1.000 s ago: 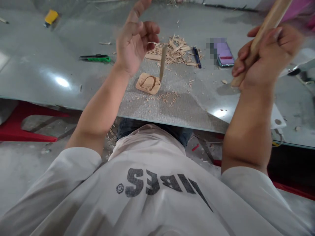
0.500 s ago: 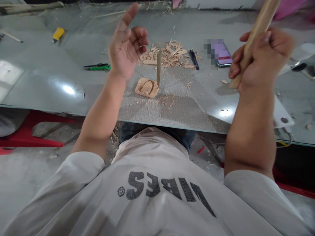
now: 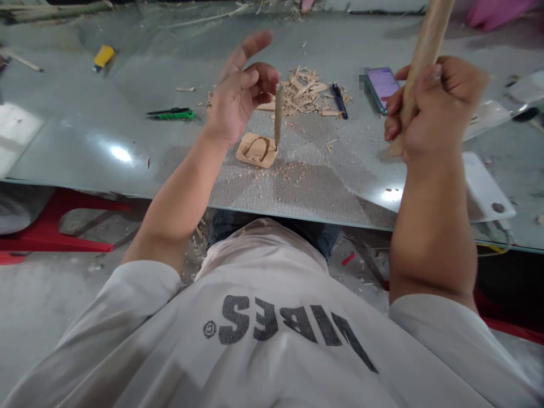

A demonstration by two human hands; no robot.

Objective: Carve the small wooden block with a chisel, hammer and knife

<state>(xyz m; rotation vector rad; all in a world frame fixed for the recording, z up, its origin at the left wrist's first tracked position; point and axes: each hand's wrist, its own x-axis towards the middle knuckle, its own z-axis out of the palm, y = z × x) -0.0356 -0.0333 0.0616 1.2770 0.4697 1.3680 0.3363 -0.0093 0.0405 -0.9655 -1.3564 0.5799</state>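
A small carved wooden block with a rounded hollow lies on the table. At its right corner stands a slim, chisel-like tool, upright with its tip at the wood. My left hand is raised above and behind the block, fingers apart and curved, holding nothing. Its fingertips are close to the tool's top; whether they touch is unclear. On the right, my right hand is wrapped around a thick wooden stick, held up at a slant. The stick's upper end is out of view.
Behind the block lie a heap of wood shavings and a dark blue pen. A green cutter knife and a yellow object are at left. A phone and a white flat device are at right. The table edge runs before my body.
My left hand has moved right and lower, towards the upright tool, its fingers curling more. My right hand has shifted a little left with the wooden stick.
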